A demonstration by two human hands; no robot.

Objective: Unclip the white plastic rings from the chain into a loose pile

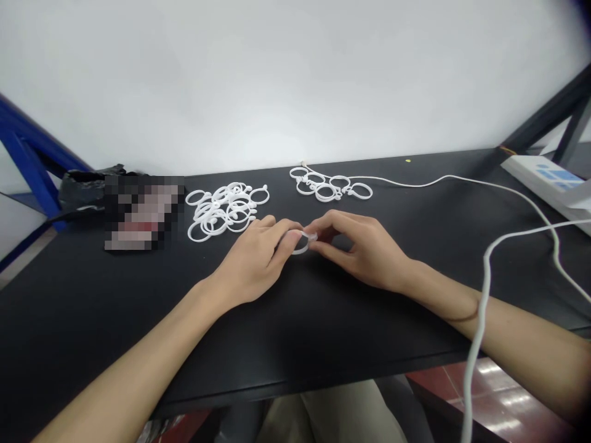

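My left hand (pixel 253 261) and my right hand (pixel 364 249) meet over the middle of the black table (pixel 295 344). Both pinch one white plastic ring (pixel 301 241) between their fingertips, just above the tabletop. A loose pile of white rings (pixel 225 209) lies just behind my left hand. A second group of white rings (pixel 330 184), linked in a row, lies behind my right hand near the wall.
A white cable (pixel 484 289) runs over my right forearm and along the table to a white power strip (pixel 549 178) at the right. A black bag (pixel 85 184) and a blurred object (pixel 143 212) sit at the left. Blue frame bars (pixel 28 160) stand far left.
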